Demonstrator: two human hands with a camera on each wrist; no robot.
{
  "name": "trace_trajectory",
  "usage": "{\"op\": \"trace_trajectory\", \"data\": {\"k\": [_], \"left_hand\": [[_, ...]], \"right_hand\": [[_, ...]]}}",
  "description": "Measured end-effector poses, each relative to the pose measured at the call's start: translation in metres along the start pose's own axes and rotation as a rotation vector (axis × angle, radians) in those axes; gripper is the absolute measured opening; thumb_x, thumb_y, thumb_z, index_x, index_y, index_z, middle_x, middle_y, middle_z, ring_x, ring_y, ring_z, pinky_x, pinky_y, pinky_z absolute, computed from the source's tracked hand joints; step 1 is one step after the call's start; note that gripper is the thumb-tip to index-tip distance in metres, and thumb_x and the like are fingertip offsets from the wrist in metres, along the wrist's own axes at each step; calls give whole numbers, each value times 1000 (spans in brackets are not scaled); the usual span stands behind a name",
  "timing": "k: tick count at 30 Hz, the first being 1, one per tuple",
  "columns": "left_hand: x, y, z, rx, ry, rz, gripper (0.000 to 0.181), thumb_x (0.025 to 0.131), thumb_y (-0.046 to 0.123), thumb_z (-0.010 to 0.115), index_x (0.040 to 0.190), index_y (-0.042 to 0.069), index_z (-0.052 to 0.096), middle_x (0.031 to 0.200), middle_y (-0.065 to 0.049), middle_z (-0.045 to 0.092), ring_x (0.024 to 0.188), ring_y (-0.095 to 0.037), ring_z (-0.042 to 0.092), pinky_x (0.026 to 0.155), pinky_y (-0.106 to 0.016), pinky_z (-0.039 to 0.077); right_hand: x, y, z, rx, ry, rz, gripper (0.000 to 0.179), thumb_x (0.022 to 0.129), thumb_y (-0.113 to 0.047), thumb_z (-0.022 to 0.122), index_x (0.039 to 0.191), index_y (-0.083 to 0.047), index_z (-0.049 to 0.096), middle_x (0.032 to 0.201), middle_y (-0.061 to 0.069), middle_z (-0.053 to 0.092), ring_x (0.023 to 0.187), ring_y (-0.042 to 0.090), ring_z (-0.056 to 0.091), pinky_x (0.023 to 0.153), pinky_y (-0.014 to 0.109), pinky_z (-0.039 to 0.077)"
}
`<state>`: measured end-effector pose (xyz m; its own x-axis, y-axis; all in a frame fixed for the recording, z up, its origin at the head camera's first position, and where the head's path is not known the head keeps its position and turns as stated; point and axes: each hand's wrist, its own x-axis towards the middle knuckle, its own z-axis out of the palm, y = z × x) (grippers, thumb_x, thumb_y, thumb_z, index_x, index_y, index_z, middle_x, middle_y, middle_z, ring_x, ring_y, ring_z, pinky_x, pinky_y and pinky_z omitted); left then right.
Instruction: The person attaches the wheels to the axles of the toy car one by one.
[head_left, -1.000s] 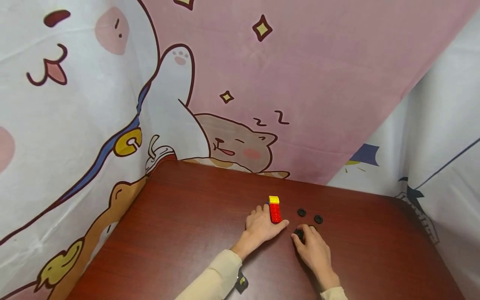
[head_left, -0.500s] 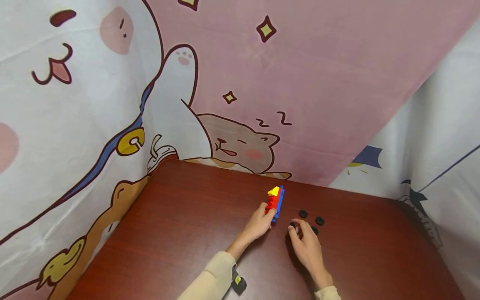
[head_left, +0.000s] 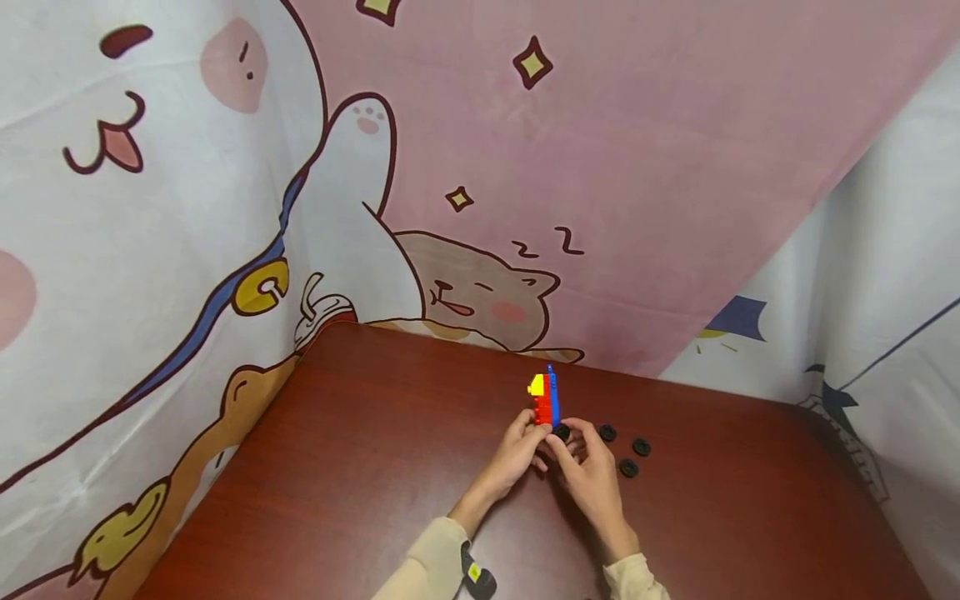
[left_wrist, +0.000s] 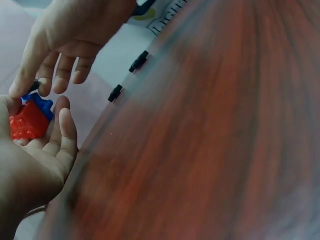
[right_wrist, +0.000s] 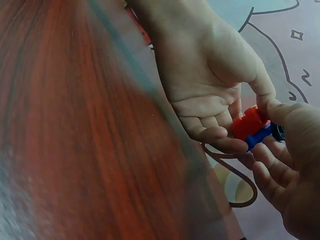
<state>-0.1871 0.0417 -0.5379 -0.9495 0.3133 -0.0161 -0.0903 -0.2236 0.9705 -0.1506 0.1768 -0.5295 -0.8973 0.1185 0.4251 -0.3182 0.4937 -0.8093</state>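
My left hand point(head_left: 512, 454) grips a small toy vehicle of building bricks point(head_left: 544, 404) by its lower end, raised over the table. The vehicle has red bricks, a yellow sloped brick point(head_left: 537, 385) near its top and a blue base point(head_left: 554, 396) turned to the right. Between thumb and fingers, my right hand point(head_left: 592, 475) pinches a black toy wheel point(head_left: 561, 432) right at the lower end of that blue base. In the right wrist view the wheel point(right_wrist: 278, 132) shows dark beside the blue base point(right_wrist: 259, 136), partly covered by fingers. The red bricks point(left_wrist: 29, 121) also show in the left wrist view.
Three more black wheels lie on the brown wooden table point(head_left: 390, 433) right of my hands: a far one point(head_left: 607, 433), a right one point(head_left: 641, 447) and a near one point(head_left: 628, 468). Cartoon-printed cloth point(head_left: 645, 167) hangs along the table's back and sides.
My left hand has picked up the vehicle from the table and tipped it so its blue base faces right. My right hand has brought a wheel leftward from the group to the base.
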Motion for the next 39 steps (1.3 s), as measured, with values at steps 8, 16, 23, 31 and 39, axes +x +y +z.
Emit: {"op": "trace_trajectory", "data": {"k": [8,16,23,31,39], "left_hand": [[3,-10,-10,-85,-83,-31,33,102,19,52,128,0,47,85,2,66,71,-13,64,50,-25,54],[9,-9,-16,-139,-110,-54,34,102,21,55,129,1,48,93,1,69,75,-20,66,61,-34,60],[7,-11,-17,-143,-109,-48,35,102,18,54,129,-3,49,99,-3,69,80,-20,68,70,-42,62],[5,-13,-18,-120,-134,-29,33,102,14,55,128,-4,47,103,-4,68,86,-14,68,80,-46,60],[3,-11,-20,-83,-196,31,36,101,9,56,131,-6,42,107,-9,68,92,-11,68,89,-55,56]], "right_hand": [[-1,5,6,60,21,-54,35,84,-5,78,117,-11,70,88,0,62,72,4,55,60,16,46],[-1,8,6,111,13,-26,25,91,-5,70,116,-12,73,92,1,63,77,5,53,64,15,43],[-2,8,8,85,35,117,17,90,-12,74,107,-9,72,89,2,64,77,6,57,64,17,48],[-1,0,8,88,-18,277,18,91,-8,72,106,1,68,91,14,67,72,4,58,60,18,48],[2,0,4,230,-102,335,28,93,-10,69,117,3,62,101,20,66,77,5,64,63,22,53]]}}
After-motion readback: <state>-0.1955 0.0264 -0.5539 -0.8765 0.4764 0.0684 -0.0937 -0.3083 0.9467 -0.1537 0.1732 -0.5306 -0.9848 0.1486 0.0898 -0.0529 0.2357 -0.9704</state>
